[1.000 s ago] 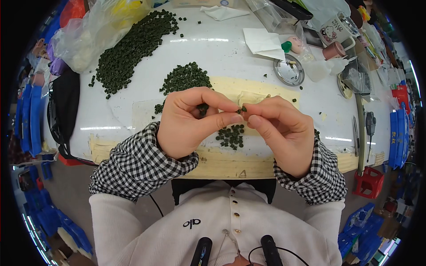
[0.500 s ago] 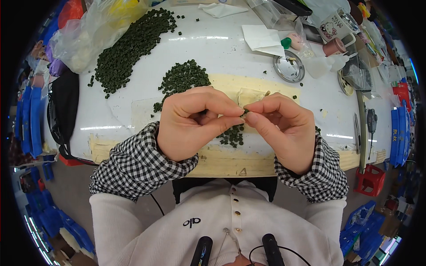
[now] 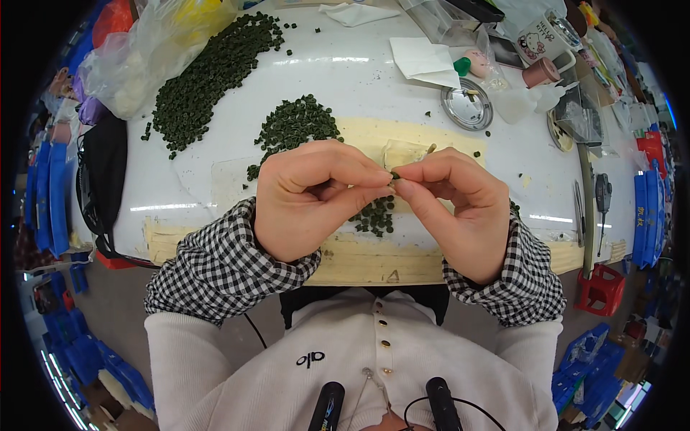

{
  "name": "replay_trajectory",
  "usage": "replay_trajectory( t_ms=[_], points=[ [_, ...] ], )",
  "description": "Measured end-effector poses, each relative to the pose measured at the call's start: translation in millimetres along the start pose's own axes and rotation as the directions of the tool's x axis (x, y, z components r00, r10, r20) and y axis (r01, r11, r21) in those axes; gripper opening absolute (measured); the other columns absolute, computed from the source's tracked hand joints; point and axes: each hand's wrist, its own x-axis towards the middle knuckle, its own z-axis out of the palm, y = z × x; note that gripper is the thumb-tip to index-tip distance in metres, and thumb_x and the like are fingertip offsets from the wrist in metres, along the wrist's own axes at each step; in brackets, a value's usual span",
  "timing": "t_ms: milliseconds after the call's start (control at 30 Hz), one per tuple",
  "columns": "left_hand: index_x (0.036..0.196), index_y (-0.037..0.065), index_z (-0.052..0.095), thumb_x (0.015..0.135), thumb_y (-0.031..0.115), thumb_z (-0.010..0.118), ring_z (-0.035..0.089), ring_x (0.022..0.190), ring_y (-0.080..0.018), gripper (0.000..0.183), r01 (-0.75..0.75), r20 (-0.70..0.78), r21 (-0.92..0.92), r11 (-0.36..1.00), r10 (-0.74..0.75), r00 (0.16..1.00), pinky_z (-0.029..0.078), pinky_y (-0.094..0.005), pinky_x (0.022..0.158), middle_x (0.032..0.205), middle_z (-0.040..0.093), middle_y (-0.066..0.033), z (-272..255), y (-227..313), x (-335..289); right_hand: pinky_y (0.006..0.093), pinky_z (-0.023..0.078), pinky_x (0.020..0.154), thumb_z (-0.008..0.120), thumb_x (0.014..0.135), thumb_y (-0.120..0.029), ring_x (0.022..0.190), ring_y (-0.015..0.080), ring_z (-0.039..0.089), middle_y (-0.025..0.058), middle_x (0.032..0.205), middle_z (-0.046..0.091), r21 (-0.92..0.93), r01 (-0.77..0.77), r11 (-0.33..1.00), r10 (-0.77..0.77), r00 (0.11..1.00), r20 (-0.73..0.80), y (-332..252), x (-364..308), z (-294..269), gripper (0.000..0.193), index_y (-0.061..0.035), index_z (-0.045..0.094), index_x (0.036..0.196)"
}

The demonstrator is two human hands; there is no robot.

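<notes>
The left hand (image 3: pixel 305 197) and right hand (image 3: pixel 471 215) are together above the desk (image 3: pixel 338 82), pinching a small green piece (image 3: pixel 394 176) between them.

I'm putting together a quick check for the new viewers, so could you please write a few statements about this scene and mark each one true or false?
1. The left hand and right hand meet at a small green piece. True.
2. The metal dish lies left of the big pile. False: it lies to the right of that pile.
3. Both forearms have checked sleeves. True.
4. The stool at the right is blue. False: it is red.
5. The middle pile is nearer the person than the big pile. True.
</notes>
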Motion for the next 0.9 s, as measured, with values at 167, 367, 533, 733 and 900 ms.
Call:
replay_trajectory(
  t_ms=[167, 367, 533, 733, 900],
  points=[
    [0.092, -0.001, 0.068, 0.076, -0.013, 0.067, 0.060, 0.076, -0.0111, 0.021, -0.053, -0.037, 0.089, 0.995, 0.057, 0.998, 0.047, -0.0207, 0.064, 0.091, 0.065, -0.0102, -0.5, -1.7, 0.7, 0.0231, 0.052, 0.076, 0.059, 0.086, 0.002, 0.084, 0.0130, 0.063, 0.0109, 0.093, 0.062, 0.025, 0.011, 1.000, -0.012, 1.000, 0.016, -0.1, -1.1, 2.2, 0.018, 0.0055, 0.064, 0.103],
    [0.090, -0.002, 0.067, 0.076, -0.011, 0.069, 0.058, 0.077, -0.0092, 0.017, 0.064, -0.058, -0.058, 0.996, -0.067, 0.996, 0.046, -0.0202, 0.066, 0.090, 0.065, -0.0089, -1.1, -5.4, 1.4, 0.0231, 0.051, 0.074, 0.059, 0.086, 0.003, 0.083, 0.0137, 0.062, 0.0111, 0.090, 0.063, 0.154, -0.014, 0.988, 0.010, 1.000, 0.028, 5.0, -3.2, 2.2, 0.022, 0.0050, 0.064, 0.107],
    [0.093, 0.000, 0.068, 0.079, 0.001, 0.072, 0.045, 0.063, -0.0017, 0.014, 0.194, -0.045, -0.300, 0.934, -0.217, 0.975, 0.040, -0.0171, 0.059, 0.078, 0.062, 0.0018, 0.8, -9.3, 7.2, 0.0243, 0.048, 0.070, 0.058, 0.085, 0.004, 0.079, 0.0161, 0.061, 0.0110, 0.087, 0.063, -0.103, 0.197, 0.975, -0.190, 0.979, 0.075, 0.9, 1.4, -3.5, 0.025, 0.0031, 0.064, 0.109],
    [0.095, 0.000, 0.067, 0.080, 0.001, 0.072, 0.048, 0.067, -0.0029, 0.016, 0.276, -0.026, -0.450, 0.850, -0.321, 0.947, 0.043, -0.0183, 0.062, 0.079, 0.063, -0.0001, 2.8, -8.9, 8.3, 0.0250, 0.048, 0.071, 0.058, 0.085, 0.005, 0.079, 0.0166, 0.060, 0.0115, 0.093, 0.062, -0.166, 0.257, 0.952, -0.245, 0.966, 0.087, 0.2, 2.0, -4.7, 0.028, 0.0020, 0.064, 0.112],
    [0.094, 0.001, 0.070, 0.078, -0.003, 0.071, 0.048, 0.065, -0.0034, 0.016, 0.114, -0.058, -0.319, 0.941, -0.140, 0.989, 0.041, -0.0185, 0.061, 0.077, 0.061, 0.0003, -1.5, -15.1, 7.1, 0.0243, 0.048, 0.075, 0.054, 0.089, 0.002, 0.088, 0.0150, 0.059, 0.0109, 0.098, 0.060, 0.050, 0.113, 0.992, -0.118, 0.986, 0.117, 5.6, -1.0, -3.1, 0.029, 0.0018, 0.061, 0.117]
  ],
)
